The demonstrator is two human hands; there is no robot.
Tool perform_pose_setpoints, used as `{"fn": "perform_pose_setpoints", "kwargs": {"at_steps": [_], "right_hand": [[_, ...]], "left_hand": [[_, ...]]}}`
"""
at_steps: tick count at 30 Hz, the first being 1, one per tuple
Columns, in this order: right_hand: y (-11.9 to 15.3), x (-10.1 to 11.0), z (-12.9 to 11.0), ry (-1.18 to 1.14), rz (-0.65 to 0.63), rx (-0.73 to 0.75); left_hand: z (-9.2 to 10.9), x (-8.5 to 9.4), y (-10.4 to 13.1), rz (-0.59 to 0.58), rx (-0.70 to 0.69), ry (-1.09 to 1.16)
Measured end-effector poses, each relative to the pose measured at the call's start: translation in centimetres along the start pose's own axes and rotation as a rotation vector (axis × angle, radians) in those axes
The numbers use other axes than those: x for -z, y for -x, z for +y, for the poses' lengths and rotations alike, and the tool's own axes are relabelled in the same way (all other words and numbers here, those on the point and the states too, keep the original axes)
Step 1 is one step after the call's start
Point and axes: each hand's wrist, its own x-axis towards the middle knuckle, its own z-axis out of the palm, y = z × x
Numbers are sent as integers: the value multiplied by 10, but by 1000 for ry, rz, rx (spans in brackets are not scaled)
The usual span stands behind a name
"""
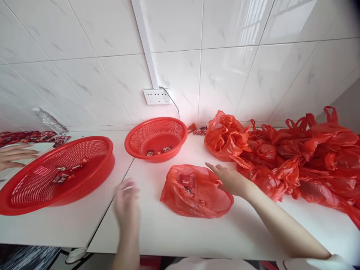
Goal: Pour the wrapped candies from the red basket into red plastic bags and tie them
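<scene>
A thin red plastic bag [194,210] lies on the white table with its mouth spread wide. Inside it are a dark red packet [188,180] and a few small wrapped pieces. My right hand [229,179] is at the bag's back right rim, fingers stretched out to the left over the opening; the lower fingers are partly hidden. My left hand [126,200] is smeared by motion above the table, left of the bag, and nothing shows in it. Behind stands a round red plastic basket [156,155] with several small wrapped pieces at its bottom.
A larger red basket [101,176] holding small packets stands at left, beside another person's hand [14,155]. Filled, tied red bags [281,157] crowd the right side. A loosely gathered red bag [225,137] sits behind my right hand. A power socket [156,96] is on the tiled wall.
</scene>
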Motion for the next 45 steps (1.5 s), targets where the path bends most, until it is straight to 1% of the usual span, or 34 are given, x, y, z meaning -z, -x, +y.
{"fn": "perform_pose_setpoints", "kwargs": {"at_steps": [2, 3, 4, 6, 8, 9, 11, 13, 14, 16, 18, 19, 21, 22, 23, 24, 26, 28, 29, 31, 32, 33, 35, 36, 37, 38, 39, 40, 42, 43, 45], "right_hand": [[1, -2, -6, 35, 195, 66], [2, -2, -10, 36, 260, 101], [4, -4, -13, 39, 277, 114], [6, -12, -19, 69, 207, 71], [7, -24, -19, 112, 117, -23], [5, -29, -17, 125, 96, -63], [1, -36, -8, 118, 86, -89], [-5, -33, 5, 89, 91, -79], [-7, -27, 12, 55, 120, -80], [-9, -10, 22, -56, 219, -115], [-8, 8, 27, -204, 299, -121], [-6, 14, 26, -266, 303, -88], [-1, 17, 20, -325, 227, 50], [1, 14, 15, -317, 166, 119], [2, 8, 9, -269, 102, 157], [2, 0, 4, -195, 42, 163], [0, -19, -5, -30, -29, 108], [-4, -34, -11, 82, -35, 35], [-5, -39, -11, 102, -25, 11], [-7, -45, -10, 120, -5, -11], [-8, -45, -8, 131, 0, -15], [-8, -45, -7, 140, 6, -14], [-7, -45, -3, 120, 26, -5], [-6, -44, -1, 68, 47, 10], [-5, -43, 0, -26, 75, 40], [-5, -42, 2, -158, 117, 83], [-4, -38, 3, -318, 170, 139], [-3, -34, 3, -491, 227, 204], [0, -19, 5, -834, 318, 337], [1, -10, 6, -981, 332, 393], [5, 11, 9, -1203, 333, 466]], "left_hand": [[17, -22, 24, -493, -216, -113], [25, -32, 34, -660, -323, -198], [31, -40, 41, -764, -395, -315], [37, -50, 47, -900, -421, -574], [36, -52, 43, -985, -367, -777], [34, -49, 37, -1016, -338, -826], [31, -40, 23, -1054, -311, -832], [32, -29, 8, -1059, -319, -800], [34, -23, 0, -1040, -326, -807], [39, -13, -12, -959, -344, -841], [43, -7, -20, -864, -381, -845], [45, -5, -21, -828, -403, -833], [46, -3, -21, -803, -447, -797], [46, -3, -19, -816, -473, -780], [46, -3, -17, -841, -504, -767], [45, -3, -14, -870, -536, -759], [44, -3, -11, -908, -584, -749], [42, -1, -12, -906, -590, -749], [42, 1, -13, -897, -584, -749], [42, 3, -15, -873, -566, -743], [42, 4, -15, -848, -556, -741], [42, 3, -14, -794, -540, -744], [40, -1, -8, -624, -483, -761], [38, -4, -4, -537, -443, -766], [36, -7, 0, -476, -397, -759], [33, -12, 4, -450, -345, -736], [30, -16, 7, -462, -291, -693], [26, -20, 9, -499, -240, -632], [22, -27, 7, -563, -159, -489], [21, -29, 3, -570, -137, -422], [25, -32, -7, -536, -117, -305]]}}
